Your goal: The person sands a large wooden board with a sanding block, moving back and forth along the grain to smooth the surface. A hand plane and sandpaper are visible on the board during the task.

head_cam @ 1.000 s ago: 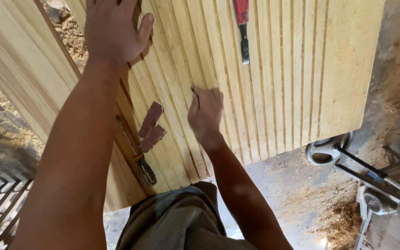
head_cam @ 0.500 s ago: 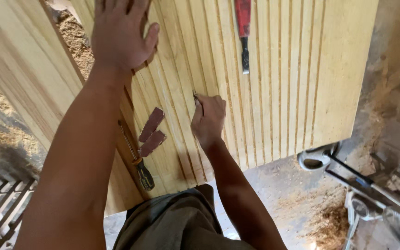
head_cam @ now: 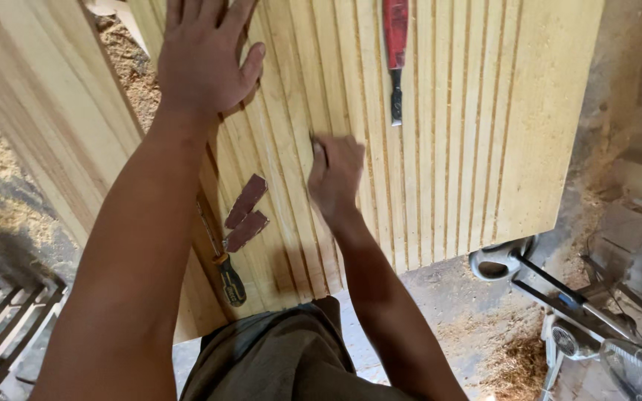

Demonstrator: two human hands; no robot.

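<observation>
Resting on a grooved wooden panel (head_cam: 484, 134), hands above sawdust-strewn floor (head_cam: 469, 297).

We see a pale wooden panel (head_cam: 440, 126) lying flat and filling most of the scene, running from the near edge away to the far side. Its face is cut with many narrow parallel grooves that run near to far, leaving raised strips between them, and a wider plain band runs along its right side. Its near edge is cut straight and hangs over the floor. A small dark piece (head_cam: 318, 151), too hidden to name, sits pinched on a groove near the panel's middle. It is thin, and only its far tip shows, pressed down against the wood.
</observation>
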